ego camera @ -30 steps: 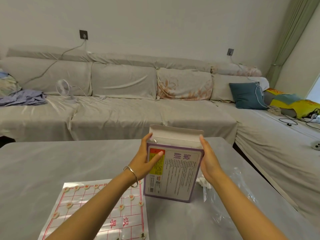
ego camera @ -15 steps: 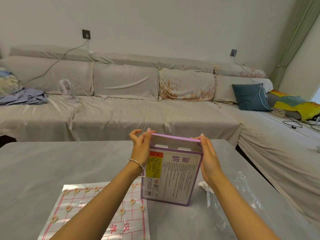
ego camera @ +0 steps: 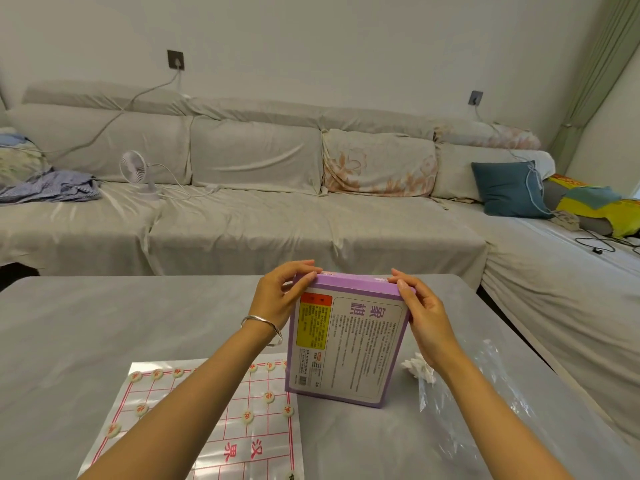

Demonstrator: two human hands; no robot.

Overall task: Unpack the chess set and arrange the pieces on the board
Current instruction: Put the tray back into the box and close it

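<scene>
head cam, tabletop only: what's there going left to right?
Chess board with round pieces → purple box standing upright, left hand and right hand at its top corners → white crumpled wad → clear plastic bag.

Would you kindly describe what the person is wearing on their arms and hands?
Both forearms are bare, with no sleeves in view. The left wrist carries a thin silver bangle. The right hand and the left hand show no gloves, and no rings are visible.
</scene>
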